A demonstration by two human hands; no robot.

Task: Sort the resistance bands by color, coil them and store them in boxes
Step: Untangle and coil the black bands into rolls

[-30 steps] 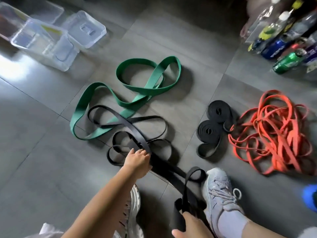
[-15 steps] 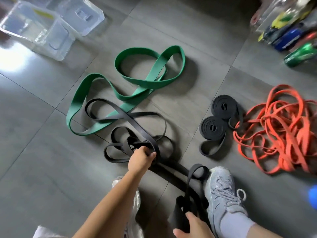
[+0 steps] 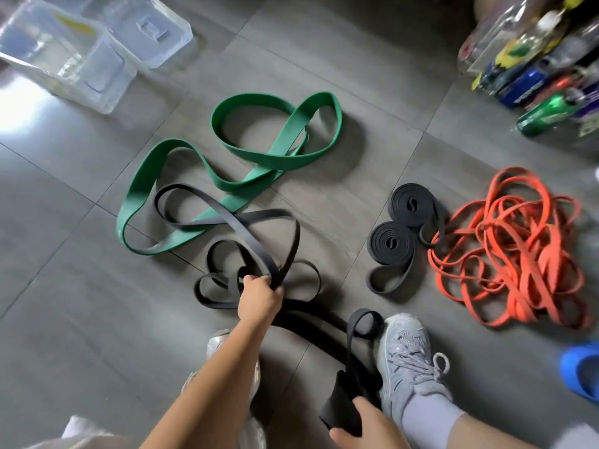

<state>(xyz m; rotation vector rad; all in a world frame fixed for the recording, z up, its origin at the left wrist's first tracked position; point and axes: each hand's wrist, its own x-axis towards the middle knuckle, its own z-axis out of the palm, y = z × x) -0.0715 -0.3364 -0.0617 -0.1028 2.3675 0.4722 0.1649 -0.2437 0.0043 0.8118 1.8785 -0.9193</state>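
Note:
A long black band point(image 3: 246, 231) lies looped on the grey floor in front of me. My left hand point(image 3: 259, 298) grips its strands where the loops cross. At the bottom edge, my right hand point(image 3: 366, 427) holds the band's other folded end by my grey shoe. A wide green band point(image 3: 278, 150) sprawls behind it, partly under the black loops. Two coiled black bands point(image 3: 403, 222) lie to the right, touching a tangled orange pile point(image 3: 512, 251). Clear plastic boxes point(image 3: 74, 56) stand at the far left.
Several bottles and cans point(image 3: 551, 72) crowd the top right corner. My grey shoes point(image 3: 408, 354) flank the band near the bottom. A blue object point(image 3: 580, 374) shows at the right edge. A bright glare spot lies on the floor at the left.
My left hand has closed on the black band's crossing strands and lifted them slightly, and my right hand has kept its hold on the other end. The view has tilted down a little.

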